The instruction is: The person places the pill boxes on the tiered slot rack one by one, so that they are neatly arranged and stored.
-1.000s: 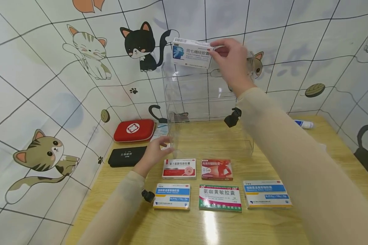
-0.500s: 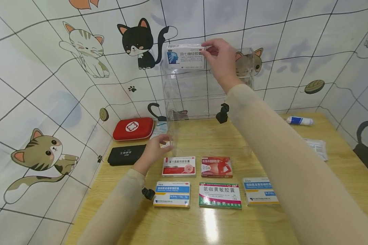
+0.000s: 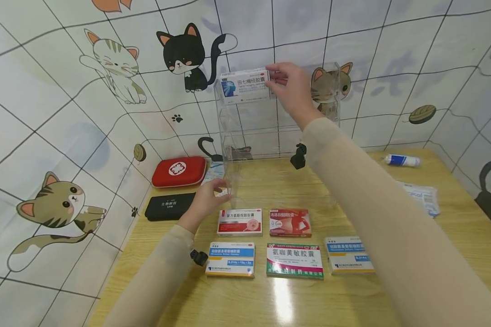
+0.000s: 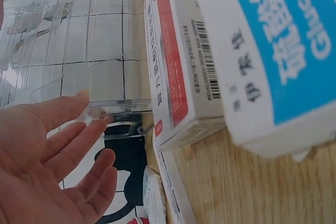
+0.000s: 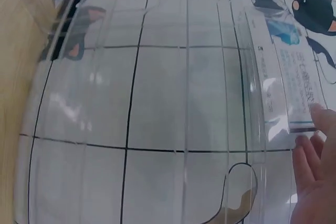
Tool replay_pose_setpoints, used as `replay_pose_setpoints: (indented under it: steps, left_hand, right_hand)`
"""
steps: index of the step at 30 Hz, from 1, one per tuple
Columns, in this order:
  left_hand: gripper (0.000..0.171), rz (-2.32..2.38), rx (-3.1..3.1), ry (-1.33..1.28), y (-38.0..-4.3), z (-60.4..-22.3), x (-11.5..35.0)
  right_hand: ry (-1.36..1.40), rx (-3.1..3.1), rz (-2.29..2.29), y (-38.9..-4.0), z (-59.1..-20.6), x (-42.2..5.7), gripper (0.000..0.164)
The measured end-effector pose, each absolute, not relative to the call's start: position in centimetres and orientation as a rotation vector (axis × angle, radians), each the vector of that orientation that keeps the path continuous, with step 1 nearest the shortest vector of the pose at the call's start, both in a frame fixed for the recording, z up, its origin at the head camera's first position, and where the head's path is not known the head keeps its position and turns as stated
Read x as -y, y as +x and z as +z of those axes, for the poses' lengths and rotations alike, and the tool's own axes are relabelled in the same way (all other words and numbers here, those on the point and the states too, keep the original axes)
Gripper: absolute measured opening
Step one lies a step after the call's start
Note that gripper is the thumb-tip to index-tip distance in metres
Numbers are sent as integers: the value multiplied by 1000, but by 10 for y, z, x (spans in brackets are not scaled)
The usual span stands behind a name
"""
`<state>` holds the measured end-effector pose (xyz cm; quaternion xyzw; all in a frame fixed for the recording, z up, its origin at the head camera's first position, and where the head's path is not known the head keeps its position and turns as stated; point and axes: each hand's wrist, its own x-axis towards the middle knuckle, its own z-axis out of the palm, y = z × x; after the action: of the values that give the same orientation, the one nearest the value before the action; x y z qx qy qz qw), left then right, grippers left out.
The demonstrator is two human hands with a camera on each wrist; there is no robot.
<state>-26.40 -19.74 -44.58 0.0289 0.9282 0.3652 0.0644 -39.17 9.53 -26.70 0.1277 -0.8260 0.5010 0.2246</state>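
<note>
In the head view, my right hand point(image 3: 291, 91) pinches the right end of a white medicine box point(image 3: 245, 86) with a blue head picture. The box sits at the left end of the top tier of a clear acrylic rack point(image 3: 280, 129); the right wrist view shows the box point(image 5: 299, 77) behind the clear front lip. My left hand point(image 3: 206, 200) is at the rack's lower left side, fingers loosely extended. In the left wrist view, the thumb and fingertips of that hand point(image 4: 58, 156) come right up to the clear side panel point(image 4: 118, 108).
Before the rack lie a red-and-white box point(image 3: 240, 222), a red box point(image 3: 290, 222), two blue-and-white boxes point(image 3: 231, 260) and a green-and-pink box point(image 3: 294, 260). A red case point(image 3: 179, 171) and black pouch point(image 3: 169, 207) lie left; a tube point(image 3: 403, 160) and white packet point(image 3: 423, 197) lie right.
My right hand has lowered the white medicine box and shifted it left, from above the rack down to its top tier. The left hand has stayed at the rack's side.
</note>
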Motion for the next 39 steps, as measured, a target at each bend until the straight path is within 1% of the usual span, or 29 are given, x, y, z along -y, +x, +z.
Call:
replay_pose_setpoints:
  steps: [2, 4, 8, 11, 16, 19, 21, 29, 39]
  left_hand:
    - [48, 1105, -2803, 83, -264, -446, 197]
    - [49, 1106, -2798, 74, -264, -446, 197]
    - [49, 1110, -2794, 54, -263, -445, 196]
    - [48, 1119, -2791, 54, -263, -446, 194]
    - [49, 1119, -2762, 65, -262, -450, 192]
    - [48, 1122, -2767, 66, -263, -450, 195]
    - [48, 1123, -2775, 63, -263, -449, 196]
    - [47, 1119, -2769, 76, -264, -448, 196]
    - [48, 1106, -2792, 79, -263, -448, 197]
  right_hand:
    - [359, 2241, 1391, -385, -273, -95, 42]
    - [362, 2173, 1413, -374, -281, -95, 41]
    - [388, 2041, 1511, -346, -303, -93, 34]
    - [417, 2072, 1539, -320, -323, -97, 28]
    - [488, 2277, 1335, -277, -355, -116, 24]
    - [560, 2327, 1217, -256, -371, -130, 25]
    - [599, 2345, 1176, -244, -383, -139, 26]
    - [576, 2554, 1075, -187, -420, -188, 30]
    - [561, 2740, 958, -143, -459, -271, 32]
